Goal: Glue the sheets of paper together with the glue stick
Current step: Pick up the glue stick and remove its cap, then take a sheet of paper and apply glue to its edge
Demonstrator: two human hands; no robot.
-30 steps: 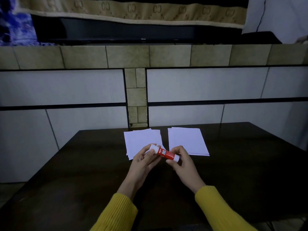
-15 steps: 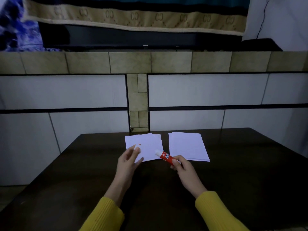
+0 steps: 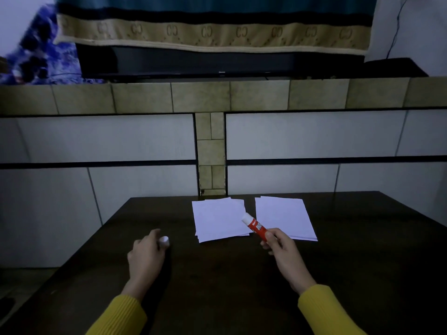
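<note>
Two small stacks of white paper lie side by side at the far middle of the dark table: a left stack (image 3: 219, 218) and a right stack (image 3: 284, 216). My right hand (image 3: 281, 250) grips the red glue stick (image 3: 255, 227) by its lower end, its white tip pointing up-left over the gap between the stacks. My left hand (image 3: 145, 256) is low over the table to the left of the papers, its fingertips closed on the small white cap (image 3: 164, 240).
The dark wooden table (image 3: 229, 286) ends just behind the papers against a tiled wall (image 3: 210, 151). Above is a ledge with a dark flat device (image 3: 217, 64) under a patterned cloth (image 3: 212, 32). Yellow sleeves cover both forearms.
The cap came off the glue stick. My left hand carried it away to the left and down to the table. My right hand kept the stick, tip now bare.
</note>
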